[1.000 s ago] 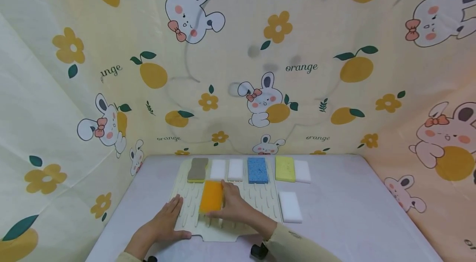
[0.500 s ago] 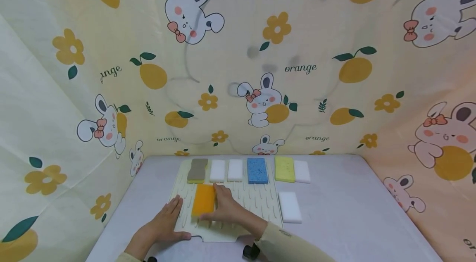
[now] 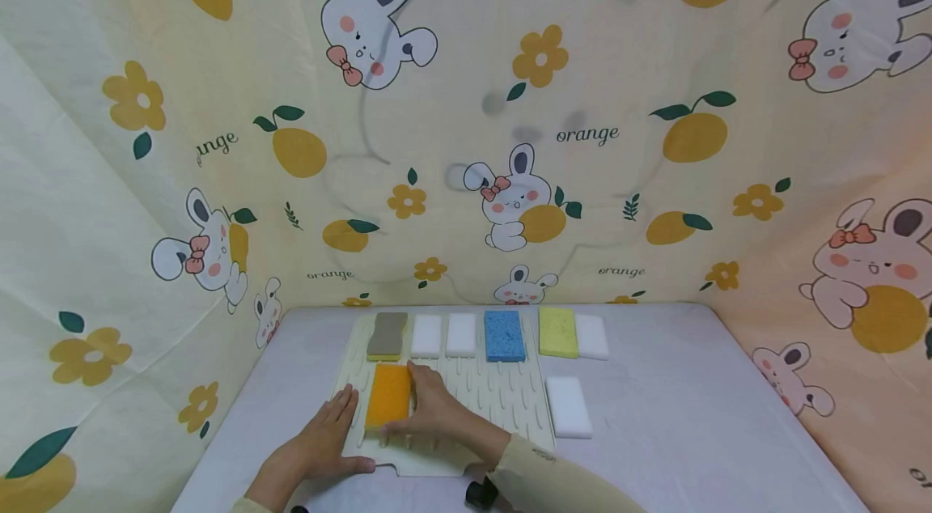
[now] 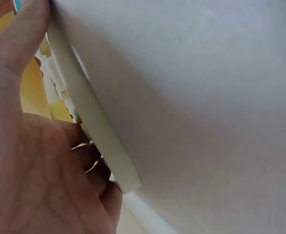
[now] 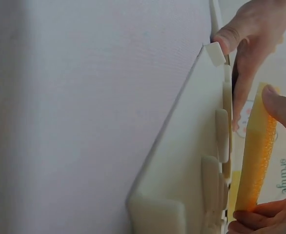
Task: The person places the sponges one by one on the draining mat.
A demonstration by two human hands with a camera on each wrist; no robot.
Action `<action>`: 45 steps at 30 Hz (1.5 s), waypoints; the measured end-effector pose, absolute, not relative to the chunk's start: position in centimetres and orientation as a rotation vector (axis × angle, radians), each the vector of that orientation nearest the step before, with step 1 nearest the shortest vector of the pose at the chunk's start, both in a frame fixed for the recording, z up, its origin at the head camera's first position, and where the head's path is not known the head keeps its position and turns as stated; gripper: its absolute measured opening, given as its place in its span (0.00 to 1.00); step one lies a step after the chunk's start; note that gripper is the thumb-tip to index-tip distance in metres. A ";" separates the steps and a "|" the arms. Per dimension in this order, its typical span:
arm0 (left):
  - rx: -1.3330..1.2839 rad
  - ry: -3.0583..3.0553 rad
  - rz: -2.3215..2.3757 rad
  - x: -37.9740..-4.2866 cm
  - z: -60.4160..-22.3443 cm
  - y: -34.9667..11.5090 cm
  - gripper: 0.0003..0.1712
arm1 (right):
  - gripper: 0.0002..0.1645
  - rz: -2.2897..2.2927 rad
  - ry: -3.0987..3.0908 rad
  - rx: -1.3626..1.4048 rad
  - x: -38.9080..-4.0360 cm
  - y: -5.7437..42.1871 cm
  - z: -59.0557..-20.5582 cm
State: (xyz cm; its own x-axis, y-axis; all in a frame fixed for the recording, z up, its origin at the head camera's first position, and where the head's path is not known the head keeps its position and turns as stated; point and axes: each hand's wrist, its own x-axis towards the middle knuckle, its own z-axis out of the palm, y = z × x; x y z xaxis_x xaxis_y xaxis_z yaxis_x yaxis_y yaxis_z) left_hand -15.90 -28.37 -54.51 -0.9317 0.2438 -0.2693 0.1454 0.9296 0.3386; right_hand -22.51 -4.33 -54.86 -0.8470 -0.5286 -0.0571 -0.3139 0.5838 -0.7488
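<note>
Board point(image 3: 437, 462) lies on the table point(image 3: 670, 416). Right hand point(image 3: 431, 406), thumb and fingers spread, pinches the orange sponge point(image 3: 388, 397) by opposite ends, over the board's left part, nearer than the gray sponge point(image 3: 387, 335). Left hand point(image 3: 320, 438) rests on the board's left edge, fingers extended, thumb at the near edge.

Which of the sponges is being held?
The orange sponge, pinched by the right hand over the pale ridged board. It is the only orange one, and neither hand touches any other sponge.

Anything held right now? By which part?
The right hand pinches the orange sponge by its two opposite ends. The left hand just rests on the ridged mat.
</note>
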 end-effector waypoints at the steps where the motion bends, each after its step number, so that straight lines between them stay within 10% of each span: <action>1: 0.293 2.778 0.461 -15.9 -54.4 -28.3 0.78 | 0.76 -1.117 2.545 -0.697 -22.5 -4.4 -54.9; 45: 0.237 2.776 0.430 -16.3 -54.8 -28.3 0.77 | 0.81 -0.937 2.671 -0.668 -22.2 -6.1 -55.0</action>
State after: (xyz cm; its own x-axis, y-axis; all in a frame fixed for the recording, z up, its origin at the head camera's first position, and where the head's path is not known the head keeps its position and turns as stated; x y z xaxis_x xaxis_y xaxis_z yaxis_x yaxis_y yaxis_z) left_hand -16.31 -28.26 -54.82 -0.9347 0.2098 -0.2870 0.1131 0.9409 0.3194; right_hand -22.23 -6.06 -54.99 -0.8686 -0.4910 -0.0665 -0.3419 0.6911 -0.6368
